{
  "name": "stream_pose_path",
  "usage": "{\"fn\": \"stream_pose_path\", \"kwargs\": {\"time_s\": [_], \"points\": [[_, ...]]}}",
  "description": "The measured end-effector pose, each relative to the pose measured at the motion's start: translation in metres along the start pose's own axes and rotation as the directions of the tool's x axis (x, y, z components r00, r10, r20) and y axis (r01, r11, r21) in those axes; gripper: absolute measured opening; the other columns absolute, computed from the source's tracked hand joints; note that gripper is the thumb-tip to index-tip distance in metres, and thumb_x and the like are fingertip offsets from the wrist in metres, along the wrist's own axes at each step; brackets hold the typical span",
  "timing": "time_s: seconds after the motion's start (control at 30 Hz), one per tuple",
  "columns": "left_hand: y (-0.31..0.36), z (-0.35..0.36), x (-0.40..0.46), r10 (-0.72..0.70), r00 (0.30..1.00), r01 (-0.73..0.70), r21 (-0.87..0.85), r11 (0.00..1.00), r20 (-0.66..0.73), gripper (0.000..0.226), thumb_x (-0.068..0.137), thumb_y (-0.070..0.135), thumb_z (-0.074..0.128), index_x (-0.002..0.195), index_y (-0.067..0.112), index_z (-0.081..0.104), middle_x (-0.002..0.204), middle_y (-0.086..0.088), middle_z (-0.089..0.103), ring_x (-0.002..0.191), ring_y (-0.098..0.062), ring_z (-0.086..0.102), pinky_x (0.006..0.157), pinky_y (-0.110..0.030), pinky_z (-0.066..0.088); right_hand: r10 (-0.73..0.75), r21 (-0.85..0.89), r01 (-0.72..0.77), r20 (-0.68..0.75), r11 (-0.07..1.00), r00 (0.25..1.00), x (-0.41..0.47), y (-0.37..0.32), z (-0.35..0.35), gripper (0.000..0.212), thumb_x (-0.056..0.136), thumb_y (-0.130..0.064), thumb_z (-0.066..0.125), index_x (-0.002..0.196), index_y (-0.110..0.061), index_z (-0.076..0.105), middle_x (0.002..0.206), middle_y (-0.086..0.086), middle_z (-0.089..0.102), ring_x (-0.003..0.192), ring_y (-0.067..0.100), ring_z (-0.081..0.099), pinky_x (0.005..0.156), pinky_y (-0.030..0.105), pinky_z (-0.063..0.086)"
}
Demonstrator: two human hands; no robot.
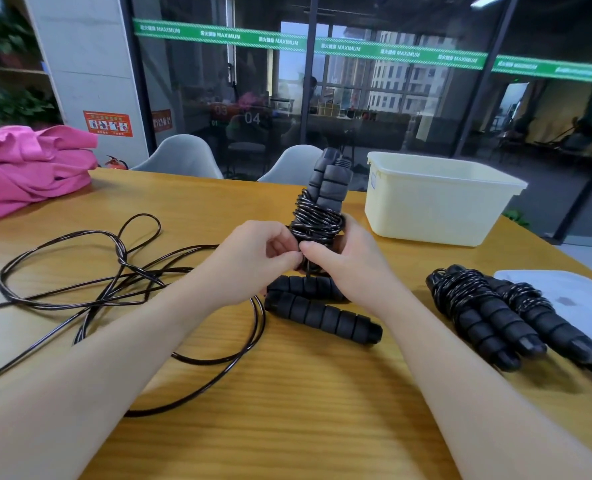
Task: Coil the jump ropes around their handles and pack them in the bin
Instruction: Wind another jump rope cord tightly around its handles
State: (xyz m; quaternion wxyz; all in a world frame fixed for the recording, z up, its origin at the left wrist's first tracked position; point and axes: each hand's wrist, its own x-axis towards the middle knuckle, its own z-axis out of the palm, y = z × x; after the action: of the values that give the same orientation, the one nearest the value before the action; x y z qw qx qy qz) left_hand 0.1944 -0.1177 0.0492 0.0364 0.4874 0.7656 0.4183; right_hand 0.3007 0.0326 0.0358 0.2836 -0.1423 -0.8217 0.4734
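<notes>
Forearms fill the near edge, ours, reaching to the middle of the wooden tabletop [287, 410], the largest thing here. At 9 o'clock lies a pink cloth heap [27, 168], cut off by the frame's left edge. At 2 o'clock stands one pale bin [436, 206]; we cannot see into it. At 8 o'clock sprawls one loose rope [114, 271], with its two foam handles [322, 313] lying side by side under our wrists. At 4 o'clock we count two coiled bundles [488, 313], blurred at their tips, resting partly on a white lid [571, 299] clipped at the right edge. Centre, our right hand [350, 265] grips the upright bundle [322, 209], its lower handles hidden in the palm. Our left hand [253, 254] pinches the rope's end against it, fingertips curled together.
</notes>
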Motion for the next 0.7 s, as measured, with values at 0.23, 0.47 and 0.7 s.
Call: {"fn": "stream_pose_path", "kwargs": {"time_s": [0.23, 0.47, 0.7], "points": [[0.0033, 0.0024, -0.0018, 0.046, 0.996, -0.040, 0.071, 0.997, -0.076, 0.006, 0.086, 0.021, 0.068, 0.083, 0.025, 0.065, 0.072, 0.011, 0.061, 0.064, 0.005, 0.053, 0.059, -0.012, 0.044, 0.036, 0.075, -0.037, 0.021, 0.996, 0.999, -0.0008, -0.0024, 0.0025, 0.052, 0.085, -0.034, 0.083, 0.130, -0.025, 0.059, 0.117, -0.006, 0.075, 0.105, 0.009, 0.074, 0.096, 0.041, 0.061], [0.0052, 0.0059, -0.0045, 0.078, 0.993, -0.054, 0.239, 0.969, -0.090, 0.012, 0.085, 0.025, 0.071, 0.080, 0.024, 0.060, 0.076, 0.009, 0.063, 0.069, -0.007, 0.056, 0.059, -0.023, 0.045, 0.080, 0.095, -0.081, 0.016, 0.992, 0.997, 0.0009, 0.0010, 0.0068, 0.045, 0.077, -0.024, 0.081, 0.118, -0.016, 0.063, 0.105, 0.006, 0.077, 0.092, 0.019, 0.077, 0.082, 0.045, 0.066], [0.0091, 0.0074, -0.0076, 0.149, 0.980, -0.086, 0.390, 0.917, -0.135, 0.014, 0.089, 0.030, 0.066, 0.086, 0.022, 0.056, 0.081, 0.009, 0.059, 0.075, -0.014, 0.057, 0.064, -0.033, 0.050, 0.098, 0.170, -0.112, 0.091, 0.979, 0.991, 0.0013, 0.0007, 0.0034, 0.049, 0.074, -0.018, 0.078, 0.120, -0.013, 0.062, 0.109, 0.010, 0.076, 0.097, 0.021, 0.078, 0.083, 0.043, 0.066]]}}
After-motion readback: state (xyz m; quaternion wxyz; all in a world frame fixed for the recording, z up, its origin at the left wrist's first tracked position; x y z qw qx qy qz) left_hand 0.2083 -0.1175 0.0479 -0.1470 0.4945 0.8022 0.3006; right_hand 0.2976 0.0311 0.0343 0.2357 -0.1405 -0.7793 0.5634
